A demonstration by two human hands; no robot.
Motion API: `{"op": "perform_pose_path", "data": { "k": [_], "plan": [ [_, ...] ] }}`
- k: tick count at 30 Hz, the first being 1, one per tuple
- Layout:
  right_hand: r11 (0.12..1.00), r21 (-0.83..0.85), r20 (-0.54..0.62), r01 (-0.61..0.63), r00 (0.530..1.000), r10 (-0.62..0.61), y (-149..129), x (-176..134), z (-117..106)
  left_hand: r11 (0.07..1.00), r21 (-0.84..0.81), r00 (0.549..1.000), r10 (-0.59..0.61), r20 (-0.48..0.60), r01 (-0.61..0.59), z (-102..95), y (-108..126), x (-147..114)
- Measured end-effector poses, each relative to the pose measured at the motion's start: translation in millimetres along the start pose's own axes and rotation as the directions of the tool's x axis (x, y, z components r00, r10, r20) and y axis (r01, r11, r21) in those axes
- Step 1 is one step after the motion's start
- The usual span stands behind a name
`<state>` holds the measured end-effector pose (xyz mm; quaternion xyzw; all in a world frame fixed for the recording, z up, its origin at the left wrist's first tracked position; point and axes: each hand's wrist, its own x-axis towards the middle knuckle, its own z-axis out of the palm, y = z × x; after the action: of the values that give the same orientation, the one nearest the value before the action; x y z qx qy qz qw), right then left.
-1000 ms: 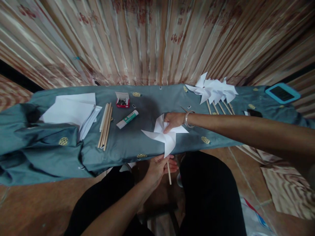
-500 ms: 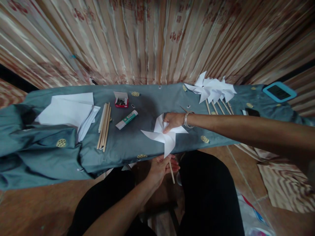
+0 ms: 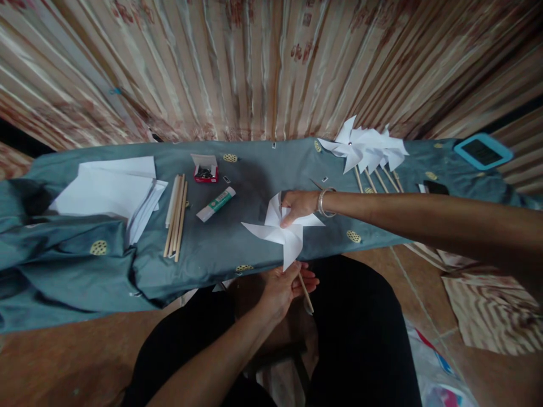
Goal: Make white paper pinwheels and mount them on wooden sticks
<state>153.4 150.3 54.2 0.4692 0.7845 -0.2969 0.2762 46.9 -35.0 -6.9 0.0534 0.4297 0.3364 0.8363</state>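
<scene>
A white paper pinwheel is held over the front part of the cloth-covered table. My right hand, with a bracelet at the wrist, is closed on its centre, thumb pressed on the folded middle. Below the table edge, my left hand grips the pinwheel's wooden stick, whose lower end pokes out past the fingers. The upper part of the stick is hidden behind the paper. Several finished-looking pinwheels lie overlapped at the back right, their sticks pointing toward me.
On the left are white paper sheets and several wooden sticks. A glue stick lies near an open red box of small metal pieces. At the right sit a blue-framed device and a dark object.
The lower end of the stick has swung to the right, and my left hand has shifted slightly right with it. My right hand keeps its place on the pinwheel's centre.
</scene>
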Motion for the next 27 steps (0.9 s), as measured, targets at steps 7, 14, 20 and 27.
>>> {"op": "perform_pose_path", "data": {
  "k": [7, 14, 20, 27],
  "plan": [
    [1.000, -0.016, 0.006, -0.001, 1.000, 0.001, 2, 2, 0, 0.998, -0.059, 1.000, 0.000, 0.000, 0.001, 5.1, -4, 4],
    [1.000, 0.003, -0.012, 0.012, 1.000, -0.012, -1, -2, 0, 0.996, -0.089, 1.000, -0.013, 0.027, 0.015, 8.6, -6, 7],
    [1.000, 0.011, -0.002, 0.008, 1.000, -0.008, -3, -3, -1, 0.997, -0.079, 1.000, -0.021, 0.008, 0.022, 7.3, -6, 7],
    [0.999, 0.047, 0.046, 0.018, 0.999, -0.020, -3, -1, -3, 0.998, 0.055, 1.000, -0.015, -0.010, 0.016, -11.7, 2, -1]
  ]
}}
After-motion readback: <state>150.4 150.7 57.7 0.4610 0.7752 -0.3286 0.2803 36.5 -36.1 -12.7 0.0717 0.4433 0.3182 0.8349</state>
